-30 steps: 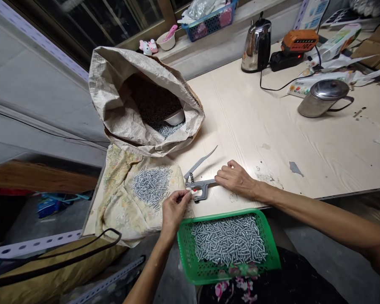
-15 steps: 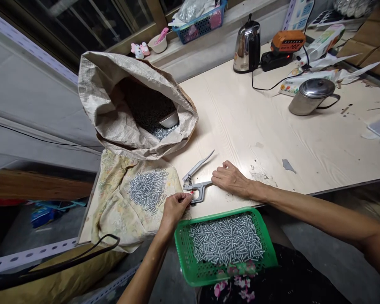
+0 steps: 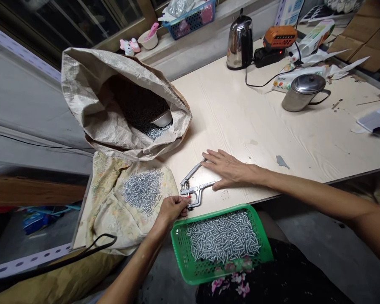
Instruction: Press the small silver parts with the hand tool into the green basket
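Grey hand-press pliers (image 3: pixel 194 188) lie on the pale table (image 3: pixel 259 126), handles spread and pointing right. My right hand (image 3: pixel 229 169) spans both handles, fingers stretched over the upper one and thumb against the lower one. My left hand (image 3: pixel 172 208) is pinched at the pliers' jaw on a small part that its fingertips mostly hide. A heap of small silver screws (image 3: pixel 142 191) lies on a flowered cloth (image 3: pixel 110 211) just left of that hand. A green basket (image 3: pixel 177 236) holding several more screws sits on my lap below the pliers.
An open paper sack (image 3: pixel 91 97) of dark parts with a metal bowl stands at the table's left. At the back are a kettle (image 3: pixel 239 38), an orange charger (image 3: pixel 276 39), a lidded steel mug (image 3: pixel 300 93), papers and a blue basket (image 3: pixel 190 19).
My right hand went from gripping the lower handle to spreading its fingers over both handles. My left hand stays pinched at the jaw. The view has drifted right.
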`<action>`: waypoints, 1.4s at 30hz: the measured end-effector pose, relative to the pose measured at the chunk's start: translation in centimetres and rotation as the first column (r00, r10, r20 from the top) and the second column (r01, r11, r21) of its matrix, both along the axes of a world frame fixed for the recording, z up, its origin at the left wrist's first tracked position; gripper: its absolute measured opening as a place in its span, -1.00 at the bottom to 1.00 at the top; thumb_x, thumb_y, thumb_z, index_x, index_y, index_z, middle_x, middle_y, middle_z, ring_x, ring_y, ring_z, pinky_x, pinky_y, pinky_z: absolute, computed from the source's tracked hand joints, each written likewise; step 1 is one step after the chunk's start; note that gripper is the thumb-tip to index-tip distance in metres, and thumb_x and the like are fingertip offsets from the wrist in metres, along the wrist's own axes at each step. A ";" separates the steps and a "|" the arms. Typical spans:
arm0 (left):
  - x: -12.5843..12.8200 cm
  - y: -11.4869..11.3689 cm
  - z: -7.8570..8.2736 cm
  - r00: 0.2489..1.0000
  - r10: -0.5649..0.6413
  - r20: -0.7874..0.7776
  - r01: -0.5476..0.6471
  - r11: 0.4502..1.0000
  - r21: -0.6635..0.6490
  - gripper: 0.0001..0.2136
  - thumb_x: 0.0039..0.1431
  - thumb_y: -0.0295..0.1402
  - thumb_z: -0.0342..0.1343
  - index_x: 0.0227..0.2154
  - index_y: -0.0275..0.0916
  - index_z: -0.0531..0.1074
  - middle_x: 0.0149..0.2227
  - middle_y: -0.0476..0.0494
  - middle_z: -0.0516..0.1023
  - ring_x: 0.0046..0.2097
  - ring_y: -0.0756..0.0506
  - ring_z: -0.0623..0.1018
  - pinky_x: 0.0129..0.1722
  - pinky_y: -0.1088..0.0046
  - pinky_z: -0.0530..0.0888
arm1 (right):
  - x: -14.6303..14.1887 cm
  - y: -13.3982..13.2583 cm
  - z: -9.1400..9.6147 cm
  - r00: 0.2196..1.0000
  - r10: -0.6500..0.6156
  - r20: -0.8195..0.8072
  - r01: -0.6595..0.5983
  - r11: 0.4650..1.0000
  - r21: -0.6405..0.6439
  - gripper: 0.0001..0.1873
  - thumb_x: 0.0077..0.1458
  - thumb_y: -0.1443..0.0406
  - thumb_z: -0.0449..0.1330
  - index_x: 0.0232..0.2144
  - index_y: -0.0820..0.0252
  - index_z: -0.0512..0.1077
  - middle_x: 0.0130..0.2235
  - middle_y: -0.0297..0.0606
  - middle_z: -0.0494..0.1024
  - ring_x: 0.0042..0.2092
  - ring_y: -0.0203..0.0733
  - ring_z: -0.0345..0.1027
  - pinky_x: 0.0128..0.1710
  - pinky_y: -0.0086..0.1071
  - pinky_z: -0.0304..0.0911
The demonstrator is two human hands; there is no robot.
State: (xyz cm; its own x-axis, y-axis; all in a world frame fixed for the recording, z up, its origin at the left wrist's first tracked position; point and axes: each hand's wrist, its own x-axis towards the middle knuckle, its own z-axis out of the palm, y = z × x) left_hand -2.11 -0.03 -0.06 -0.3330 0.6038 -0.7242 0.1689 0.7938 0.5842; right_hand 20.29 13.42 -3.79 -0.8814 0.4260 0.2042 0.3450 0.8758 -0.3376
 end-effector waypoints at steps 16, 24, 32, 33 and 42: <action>2.6 1.8 0.0 0.369 -0.338 -0.866 0.829 0.541 0.141 -0.55 0.12 -0.21 0.19 0.04 -0.30 0.35 0.10 -0.34 0.40 0.12 -0.30 0.37 0.06 0.11 0.39 | -1.5 0.6 1.7 0.980 0.033 0.194 -0.033 0.999 -0.005 -0.40 -0.09 -0.01 0.36 -0.11 0.26 0.36 -0.12 -0.11 0.38 -0.11 -0.04 0.15 -0.18 -0.24 0.11; 3.2 5.7 -1.2 0.200 -0.536 -0.820 0.962 0.265 0.062 -0.66 0.20 -0.28 0.13 0.00 -0.26 0.34 -0.06 -0.23 0.46 -0.04 -0.19 0.41 -0.04 0.23 0.44 | -0.9 -0.1 1.8 0.984 -0.036 0.173 0.055 0.993 -0.109 -0.54 -0.05 0.08 0.37 -0.21 0.29 0.43 -0.22 -0.12 0.41 -0.16 -0.08 0.19 -0.21 -0.27 0.17; 4.3 4.2 -2.0 0.312 -0.447 -0.838 0.919 0.367 0.146 -0.81 0.30 -0.28 -0.02 -0.19 -0.23 0.45 -0.23 -0.16 0.51 -0.14 -0.15 0.44 -0.12 0.29 0.45 | -1.6 -0.2 1.4 0.981 0.029 0.191 -0.009 0.995 -0.102 -0.77 0.19 0.18 0.18 -0.37 0.24 0.44 -0.31 -0.17 0.44 -0.22 -0.13 0.23 -0.27 -0.30 0.18; 4.0 4.2 -1.9 0.337 -0.430 -0.838 0.910 0.378 0.172 -0.80 0.28 -0.27 0.02 -0.14 -0.21 0.44 -0.17 -0.16 0.51 -0.10 -0.15 0.44 -0.09 0.29 0.44 | -1.5 -0.1 1.7 0.980 0.021 0.199 -0.001 0.995 -0.099 -0.73 0.13 0.13 0.24 -0.32 0.26 0.45 -0.27 -0.14 0.44 -0.20 -0.10 0.23 -0.26 -0.29 0.19; 0.2 0.7 2.6 0.447 -0.411 -0.794 0.636 0.770 -0.041 -0.64 0.18 -0.08 0.04 -0.54 -0.24 0.50 -0.42 -0.14 0.49 -0.30 -0.13 0.48 -0.34 0.41 0.32 | 1.7 -1.0 2.4 1.000 0.011 -0.017 -0.013 0.997 -0.082 -0.56 0.10 0.09 0.26 -0.08 0.25 0.37 -0.12 -0.11 0.39 -0.12 -0.09 0.16 -0.15 -0.25 0.15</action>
State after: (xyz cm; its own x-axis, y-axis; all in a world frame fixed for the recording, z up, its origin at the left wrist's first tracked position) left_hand -1.89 0.66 2.51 -0.2200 0.9549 -0.1992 0.9479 0.2575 0.1876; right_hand 21.96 12.39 -1.42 -0.8834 0.4313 0.1833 0.3287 0.8491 -0.4136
